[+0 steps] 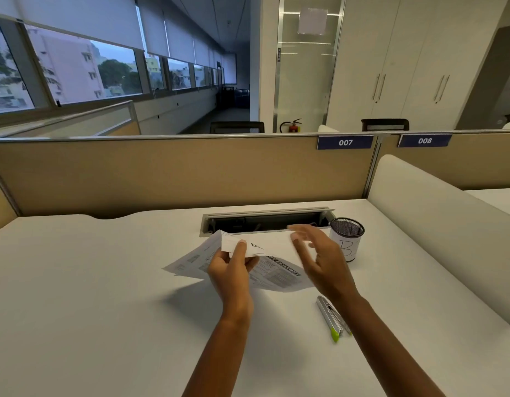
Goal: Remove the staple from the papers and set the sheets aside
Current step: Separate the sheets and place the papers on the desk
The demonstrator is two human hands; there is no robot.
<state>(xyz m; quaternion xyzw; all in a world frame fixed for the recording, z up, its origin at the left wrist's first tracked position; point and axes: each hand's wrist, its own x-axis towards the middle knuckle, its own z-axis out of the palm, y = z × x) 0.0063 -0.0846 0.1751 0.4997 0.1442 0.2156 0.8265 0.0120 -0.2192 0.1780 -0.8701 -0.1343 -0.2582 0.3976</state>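
the left hand (233, 270) pinched the papers (265, 262) near their upper edge, thumb on top, and held them lifted above the white table (104, 296), with the top sheet folded back and printed pages hanging below. the right hand (319, 262) hovered just beside the papers with fingers spread wide and blurred, gripping nothing. a silver staple remover with a green tip (332, 319) lay on the table under the right forearm. a mesh pen cup (346, 239) stood behind the right hand, near the cable tray (265, 220). the staple was too small to make out.
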